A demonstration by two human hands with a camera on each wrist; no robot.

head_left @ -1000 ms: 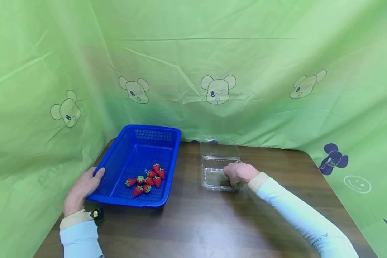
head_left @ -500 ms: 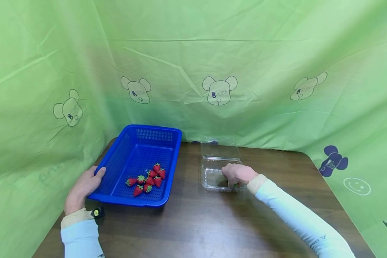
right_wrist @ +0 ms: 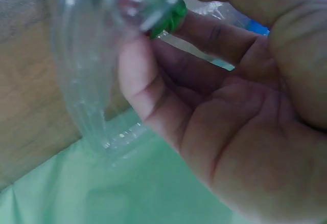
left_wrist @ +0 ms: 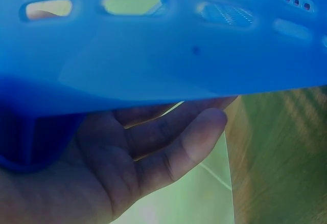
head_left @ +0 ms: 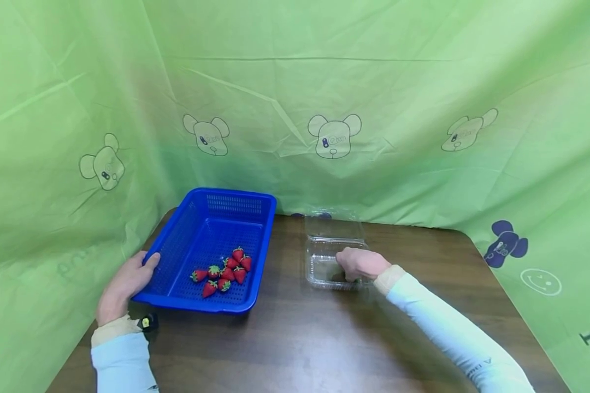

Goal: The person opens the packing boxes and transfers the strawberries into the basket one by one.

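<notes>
My left hand (head_left: pixel 130 278) grips the near left corner of a blue perforated plastic basket (head_left: pixel 201 304), thumb over the rim. In the left wrist view its fingers (left_wrist: pixel 168 157) curl beneath the basket's edge. Several red strawberries (head_left: pixel 226 273) with green leaves lie in the basket's near right part. To the right stands a clear plastic clamshell box (head_left: pixel 319 281), its lid (head_left: pixel 333 228) folded back. My right hand (head_left: pixel 363 263) reaches down into the box's right side. In the right wrist view its fingertips pinch a strawberry, whose green leaves (right_wrist: pixel 173 18) show behind the clear wall.
Everything stands on a brown wooden table (head_left: pixel 285 344). A green printed cloth (head_left: pixel 270 98) hangs behind and along both sides. A small black object with a yellow mark (head_left: pixel 147 322) sits by my left wrist.
My right hand has shifted slightly left inside the clear box, and the green leaves under it are now hidden in the head view. The left hand and basket stay put.
</notes>
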